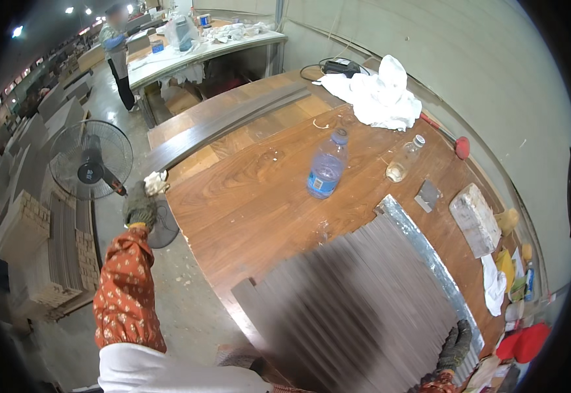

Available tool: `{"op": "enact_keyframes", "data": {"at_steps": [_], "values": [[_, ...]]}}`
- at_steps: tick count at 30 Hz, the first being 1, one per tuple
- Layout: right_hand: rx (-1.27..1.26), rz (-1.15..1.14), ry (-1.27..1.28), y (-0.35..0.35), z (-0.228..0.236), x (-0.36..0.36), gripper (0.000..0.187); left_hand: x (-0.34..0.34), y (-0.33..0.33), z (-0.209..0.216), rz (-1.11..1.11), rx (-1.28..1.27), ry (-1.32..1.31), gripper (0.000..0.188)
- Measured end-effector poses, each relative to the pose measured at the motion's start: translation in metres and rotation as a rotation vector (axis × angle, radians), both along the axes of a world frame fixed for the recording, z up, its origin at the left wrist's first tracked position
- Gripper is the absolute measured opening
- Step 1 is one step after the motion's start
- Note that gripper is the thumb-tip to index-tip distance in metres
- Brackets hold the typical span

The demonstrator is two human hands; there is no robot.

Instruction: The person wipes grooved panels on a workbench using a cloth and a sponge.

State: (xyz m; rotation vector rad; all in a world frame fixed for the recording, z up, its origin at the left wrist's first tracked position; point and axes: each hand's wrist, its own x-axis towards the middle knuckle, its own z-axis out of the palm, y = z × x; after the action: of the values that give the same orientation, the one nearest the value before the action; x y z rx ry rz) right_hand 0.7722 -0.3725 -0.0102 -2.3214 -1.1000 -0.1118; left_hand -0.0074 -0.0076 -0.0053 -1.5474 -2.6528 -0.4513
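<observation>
My left hand (140, 208), in a dark grey-green knit glove, reaches out past the table's left edge. It is closed on a small crumpled white rag (156, 183). A wide row of grey-brown wood strips (357, 288) lies side by side on the brown wooden table (233, 203). My right hand (454, 348), gloved alike, rests at the strips' right end with its fingers stretched out, beside a metal straightedge (423, 252). Beyond the strips stand a clear plastic bottle (327, 167) with a blue label and a small glass bottle (405, 159).
More long strips (226, 124) lie at the table's far end. A white cloth (385, 98), a grey block (427, 196) and a whitish block (475, 219) sit along the wall side. A fan (91, 159) stands at the left. Farther back, a person (115, 52) stands by a cluttered white table (233, 40).
</observation>
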Motion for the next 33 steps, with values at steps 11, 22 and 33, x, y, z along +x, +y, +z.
{"op": "enact_keyframes", "data": {"at_steps": [11,22,33], "values": [[-0.123,0.050,-0.218,0.010,0.001,0.002,0.028,-0.005,0.038,0.009,-0.116,0.138,-0.204,0.047],[-0.153,0.043,-0.206,0.007,0.008,-0.010,0.029,0.093,0.120,0.052,-0.755,0.443,0.130,0.049],[-0.199,0.016,-0.298,0.022,0.032,-0.024,0.031,-0.197,-0.107,-0.048,-0.807,-0.514,0.491,0.038]]}}
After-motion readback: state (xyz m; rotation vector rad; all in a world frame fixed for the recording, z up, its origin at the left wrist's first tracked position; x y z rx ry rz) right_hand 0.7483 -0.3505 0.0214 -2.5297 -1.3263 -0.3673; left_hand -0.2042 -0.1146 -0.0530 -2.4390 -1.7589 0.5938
